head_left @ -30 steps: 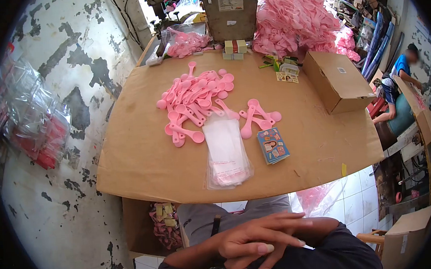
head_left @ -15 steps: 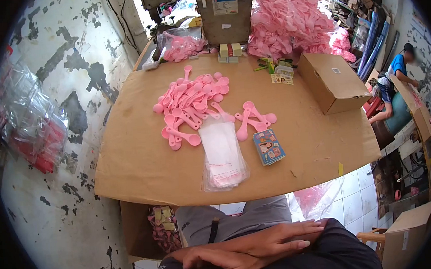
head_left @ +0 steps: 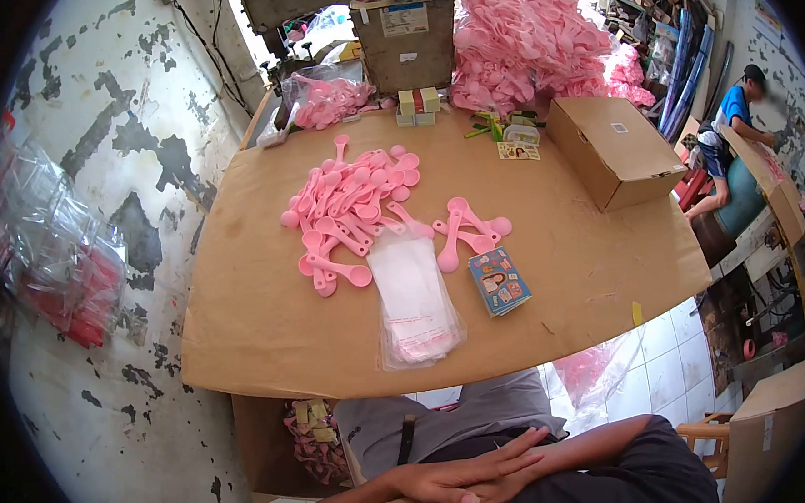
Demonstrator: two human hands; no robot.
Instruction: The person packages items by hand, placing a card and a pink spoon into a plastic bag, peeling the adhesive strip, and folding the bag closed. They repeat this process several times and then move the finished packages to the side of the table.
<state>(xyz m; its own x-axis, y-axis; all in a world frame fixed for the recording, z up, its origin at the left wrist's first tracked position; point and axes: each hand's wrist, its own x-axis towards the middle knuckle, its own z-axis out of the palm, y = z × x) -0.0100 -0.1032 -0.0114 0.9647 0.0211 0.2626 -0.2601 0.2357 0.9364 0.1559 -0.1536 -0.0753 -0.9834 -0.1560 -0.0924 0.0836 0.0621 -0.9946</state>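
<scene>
On the brown paper-covered table (head_left: 252, 341) lies a heap of pink plastic measuring spoons (head_left: 349, 195); beside it, flat transparent plastic bags (head_left: 414, 296); nearer, the left hand (head_left: 446, 481), loosely extended, crosses over the right hand (head_left: 503, 491), also loosely extended, both visibly empty; then small blue printed cards (head_left: 501, 281), stacked.

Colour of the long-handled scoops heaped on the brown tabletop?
The scoops are pink; best seen in the head view.

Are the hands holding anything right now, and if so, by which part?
Nothing visible is held: the left hand lies over the right hand, away from the pink spoons, plastic sleeves and blue cards on the table.
</scene>
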